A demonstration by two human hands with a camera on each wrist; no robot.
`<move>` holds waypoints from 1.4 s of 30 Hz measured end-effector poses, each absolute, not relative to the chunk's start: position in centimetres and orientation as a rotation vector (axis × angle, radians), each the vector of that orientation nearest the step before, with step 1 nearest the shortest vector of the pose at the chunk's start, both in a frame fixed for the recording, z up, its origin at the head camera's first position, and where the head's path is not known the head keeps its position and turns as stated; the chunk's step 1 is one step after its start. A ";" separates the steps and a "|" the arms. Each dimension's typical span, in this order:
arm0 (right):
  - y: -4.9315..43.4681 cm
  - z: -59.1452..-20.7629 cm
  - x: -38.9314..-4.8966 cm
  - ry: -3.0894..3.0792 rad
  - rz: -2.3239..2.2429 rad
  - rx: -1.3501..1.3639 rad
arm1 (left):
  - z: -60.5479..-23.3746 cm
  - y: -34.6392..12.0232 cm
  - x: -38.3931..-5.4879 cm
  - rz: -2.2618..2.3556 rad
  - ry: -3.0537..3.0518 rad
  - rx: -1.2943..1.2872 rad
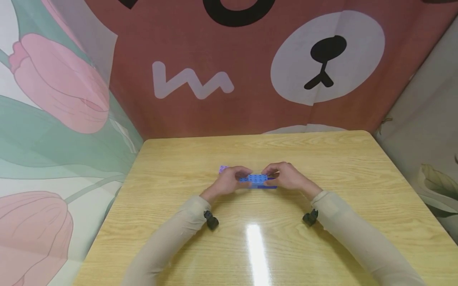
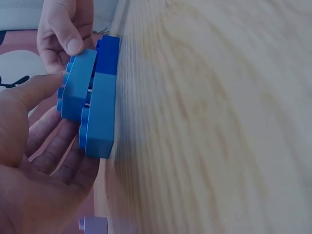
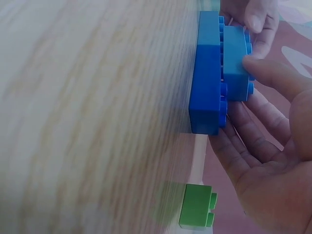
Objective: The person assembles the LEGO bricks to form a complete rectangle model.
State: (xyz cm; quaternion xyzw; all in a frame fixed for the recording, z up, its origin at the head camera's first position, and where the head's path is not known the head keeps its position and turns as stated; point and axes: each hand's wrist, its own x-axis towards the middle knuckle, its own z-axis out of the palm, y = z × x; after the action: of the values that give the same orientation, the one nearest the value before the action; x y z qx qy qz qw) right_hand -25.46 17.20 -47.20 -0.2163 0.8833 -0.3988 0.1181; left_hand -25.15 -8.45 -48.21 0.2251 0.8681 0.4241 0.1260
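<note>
The wooden table (image 1: 229, 258) is bearing everything; over it the left hand (image 1: 229, 180) and the right hand (image 1: 286, 176) are facing each other, each pinching one end of a raised blue brick (image 1: 257, 178), thumb on the near side, fingers behind; beneath, a dark blue brick (image 3: 204, 87) and a lower light blue brick (image 2: 101, 117) are lying end to end on the wood; the raised blue brick is bridging their joint, a gap showing under it; the hands are apparently working at seating it across both; the next move is probably calling for lining it up with the studs and pressing down evenly; a small purple brick (image 1: 223, 169) is sitting beside the left hand, a green brick (image 3: 197, 204) on the right hand's side.
</note>
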 end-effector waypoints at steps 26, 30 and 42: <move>17.3 -47.0 -25.5 2.573 -1.158 -0.601 | -48.6 -8.1 -25.3 1.228 2.570 0.671; 17.3 -47.0 -25.6 2.565 -1.167 -0.584 | -48.6 -8.0 -25.4 1.242 2.566 0.663; 17.2 -47.3 -25.7 2.559 -1.188 -0.572 | -48.7 -7.9 -25.4 1.252 2.566 0.621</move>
State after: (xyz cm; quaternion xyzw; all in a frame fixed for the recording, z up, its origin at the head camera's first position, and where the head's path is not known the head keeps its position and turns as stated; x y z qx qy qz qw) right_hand -25.66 17.24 -47.27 -0.1969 0.8813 -0.4091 0.1311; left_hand -25.37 -7.95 -48.71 0.2113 0.8728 0.4261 0.1097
